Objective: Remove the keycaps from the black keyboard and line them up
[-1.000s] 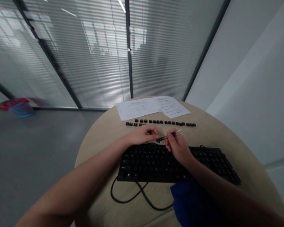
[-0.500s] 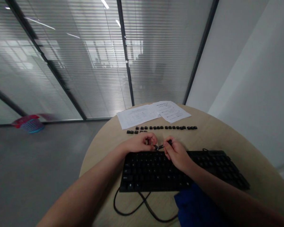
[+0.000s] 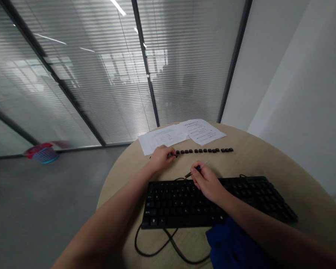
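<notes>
My left hand (image 3: 162, 158) is over the left end of a row of small black keycaps (image 3: 205, 151), its fingertips closed around a small black piece that looks like a keycap. My right hand (image 3: 204, 179) is wrapped round a small black tool (image 3: 188, 175) whose thin tip points left, just above the far edge of the black keyboard (image 3: 179, 201). That keyboard lies on the round wooden table (image 3: 252, 157), partly under my right hand and forearm.
Printed paper sheets (image 3: 203, 132) lie behind the keycaps. A black cable (image 3: 148, 255) loops at the near edge, beside blue cloth (image 3: 229, 243). On the floor at left stands a red and blue basket (image 3: 46, 154) by the glass partition.
My left hand has moved away from the tool tip, up and left to the row of keycaps, covering its left end. My right hand has stayed nearly in place with the tool.
</notes>
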Action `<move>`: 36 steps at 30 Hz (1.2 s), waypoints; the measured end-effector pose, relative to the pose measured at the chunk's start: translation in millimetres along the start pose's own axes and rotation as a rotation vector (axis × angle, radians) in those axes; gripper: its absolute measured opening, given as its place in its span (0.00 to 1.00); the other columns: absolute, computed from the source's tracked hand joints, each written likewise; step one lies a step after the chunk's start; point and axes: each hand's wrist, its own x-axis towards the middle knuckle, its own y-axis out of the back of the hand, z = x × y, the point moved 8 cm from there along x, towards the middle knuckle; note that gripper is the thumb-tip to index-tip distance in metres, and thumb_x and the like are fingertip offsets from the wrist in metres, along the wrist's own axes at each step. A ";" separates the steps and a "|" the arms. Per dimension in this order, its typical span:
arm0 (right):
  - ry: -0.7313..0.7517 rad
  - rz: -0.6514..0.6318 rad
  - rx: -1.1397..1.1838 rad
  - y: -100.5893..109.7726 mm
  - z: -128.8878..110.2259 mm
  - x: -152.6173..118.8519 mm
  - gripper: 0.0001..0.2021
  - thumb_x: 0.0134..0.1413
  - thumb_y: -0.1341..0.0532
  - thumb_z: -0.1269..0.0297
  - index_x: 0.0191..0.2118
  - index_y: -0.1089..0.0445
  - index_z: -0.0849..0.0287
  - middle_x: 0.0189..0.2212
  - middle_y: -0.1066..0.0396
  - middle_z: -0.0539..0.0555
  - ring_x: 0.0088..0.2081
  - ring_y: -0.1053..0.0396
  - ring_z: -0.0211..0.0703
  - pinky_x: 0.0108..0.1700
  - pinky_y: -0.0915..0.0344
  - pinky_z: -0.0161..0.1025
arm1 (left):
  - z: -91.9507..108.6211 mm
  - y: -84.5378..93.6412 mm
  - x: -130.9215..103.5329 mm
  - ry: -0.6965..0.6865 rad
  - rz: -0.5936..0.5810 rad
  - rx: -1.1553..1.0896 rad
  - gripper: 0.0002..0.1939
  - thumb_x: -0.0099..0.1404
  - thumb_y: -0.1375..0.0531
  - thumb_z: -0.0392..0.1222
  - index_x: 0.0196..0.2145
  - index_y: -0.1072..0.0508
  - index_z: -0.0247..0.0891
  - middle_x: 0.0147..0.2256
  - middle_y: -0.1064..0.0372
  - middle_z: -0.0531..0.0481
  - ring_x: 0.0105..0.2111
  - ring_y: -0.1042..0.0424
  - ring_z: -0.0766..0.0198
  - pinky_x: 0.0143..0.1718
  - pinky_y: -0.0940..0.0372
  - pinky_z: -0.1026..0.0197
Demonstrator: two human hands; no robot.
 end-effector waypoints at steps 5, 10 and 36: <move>0.015 -0.017 -0.039 -1.1 -4.4 -1.6 0.17 0.64 0.43 0.45 0.36 0.36 0.54 0.21 0.39 0.46 0.20 0.42 0.37 0.21 0.45 0.35 | 10.8 -13.7 0.6 -0.090 -0.073 0.123 0.11 0.65 0.37 0.41 0.46 0.22 0.44 0.42 0.21 0.46 0.46 0.29 0.52 0.53 0.41 0.49; 0.030 -0.008 -0.057 0.3 -4.1 -3.0 0.16 0.64 0.42 0.46 0.36 0.35 0.54 0.21 0.38 0.46 0.22 0.39 0.39 0.24 0.41 0.35 | 9.9 -14.8 0.0 -0.118 -0.087 0.172 0.09 0.66 0.38 0.42 0.44 0.21 0.44 0.40 0.22 0.46 0.46 0.30 0.52 0.52 0.43 0.49; 0.043 -0.024 -0.088 -0.3 -2.5 -3.1 0.14 0.65 0.44 0.48 0.37 0.35 0.55 0.20 0.42 0.45 0.20 0.43 0.38 0.23 0.44 0.36 | 4.6 -9.6 6.8 -0.153 0.043 0.099 0.04 0.63 0.34 0.40 0.37 0.20 0.41 0.41 0.22 0.46 0.46 0.30 0.51 0.47 0.37 0.50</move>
